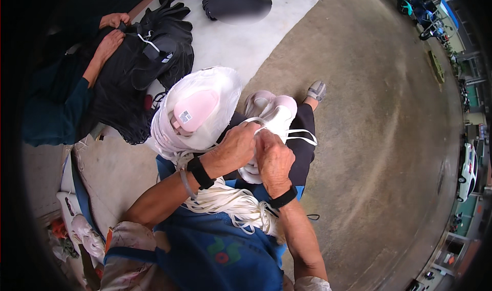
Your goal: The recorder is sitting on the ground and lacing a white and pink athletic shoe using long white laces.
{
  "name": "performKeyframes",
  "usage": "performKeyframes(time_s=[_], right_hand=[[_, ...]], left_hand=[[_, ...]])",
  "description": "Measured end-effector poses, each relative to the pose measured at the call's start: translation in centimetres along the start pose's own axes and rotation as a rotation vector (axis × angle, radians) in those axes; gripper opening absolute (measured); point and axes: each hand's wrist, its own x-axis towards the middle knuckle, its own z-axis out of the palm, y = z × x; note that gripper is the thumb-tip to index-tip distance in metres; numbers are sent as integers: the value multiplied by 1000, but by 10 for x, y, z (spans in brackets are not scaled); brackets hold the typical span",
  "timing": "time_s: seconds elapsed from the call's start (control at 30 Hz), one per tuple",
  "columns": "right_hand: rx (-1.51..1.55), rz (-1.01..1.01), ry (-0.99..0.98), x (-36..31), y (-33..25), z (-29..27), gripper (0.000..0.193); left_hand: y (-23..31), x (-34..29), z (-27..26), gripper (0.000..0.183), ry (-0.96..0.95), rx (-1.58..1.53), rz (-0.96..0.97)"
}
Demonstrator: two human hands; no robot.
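My left hand (238, 146) and my right hand (275, 160) meet over a white and pale pink shoe upper (283, 115) on my lap. Both sets of fingers are closed in a pinch around a white shoelace (303, 132), which loops out to the right of the upper. The exact grip of the fingertips is partly hidden by the knuckles. Below my wrists, a thick bundle of white laces (225, 204) lies across my blue apron (205, 245). Just left of the upper sits a stack of nested white and pink shoe uppers (171, 132), the top one showing its pink inside.
At the left, a co-worker's hands (108, 42) handle black shoe uppers (164, 39) with a white lace. More black pieces (238, 4) rest on a white sheet (287, 9) at the back. Concrete floor (369, 137) stretches right, toward parked motorbikes (435, 29) and a white car (467, 173).
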Motion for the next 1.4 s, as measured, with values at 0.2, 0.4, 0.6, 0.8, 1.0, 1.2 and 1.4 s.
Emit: performKeyframes(time_s=[0.2, 0.4, 0.6, 0.8, 1.0, 1.2, 1.4], right_hand=[[26, -72, -61, 4, 1, -3, 8], [546, 201, -120, -13, 20, -44, 6], [1181, 510, -665, -35, 11, -109, 8], [1253, -273, -1169, -57, -28, -130, 15], [998, 641, -639, -59, 28, -146, 32], [1465, 789, -609, -62, 49, -89, 43], [1812, 898, -636, -48, 36, -68, 38]], left_hand=[[6, -4, 0, 29, 62, -58, -20], [17, -9, -13, 18, 226, 82, 168], [25, -17, -40, 40, -338, -605, -510], [40, 0, 9, 54, -457, -1285, -892], [50, -22, 11, 21, -537, -428, -129], [106, -74, 20, 7, -643, -621, 515], [138, -80, 43, 10, -915, -559, 502]])
